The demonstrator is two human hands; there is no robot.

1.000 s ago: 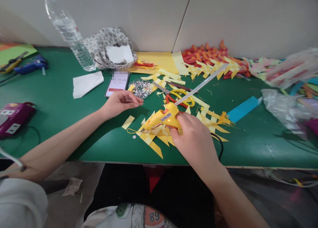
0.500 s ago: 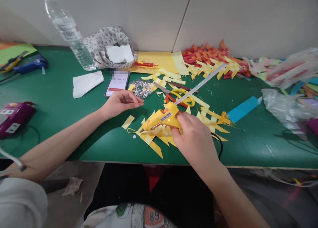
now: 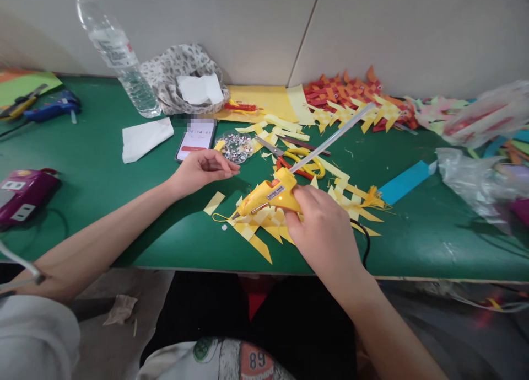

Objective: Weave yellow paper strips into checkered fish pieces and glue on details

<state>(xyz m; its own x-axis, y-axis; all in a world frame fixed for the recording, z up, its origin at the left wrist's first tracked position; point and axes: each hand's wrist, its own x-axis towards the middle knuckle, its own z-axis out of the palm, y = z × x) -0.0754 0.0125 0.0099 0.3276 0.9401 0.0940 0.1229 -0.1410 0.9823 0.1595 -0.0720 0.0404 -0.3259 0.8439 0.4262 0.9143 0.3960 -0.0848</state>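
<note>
My right hand is closed around a yellow glue gun. A clear glue stick juts out of the gun's back. The nozzle points down-left onto a woven yellow paper piece lying near the front edge of the green table. My left hand rests on the table beside a round dish of googly eyes. Its fingertips are pressed together, and I cannot make out what is between them. A tiny white dot lies just off the nozzle.
A water bottle, cloth pouch, phone and white tissue stand at the back left. Scissors lie behind the gun. Woven red and yellow pieces, a blue strip and plastic bags fill the right; a purple power strip sits left.
</note>
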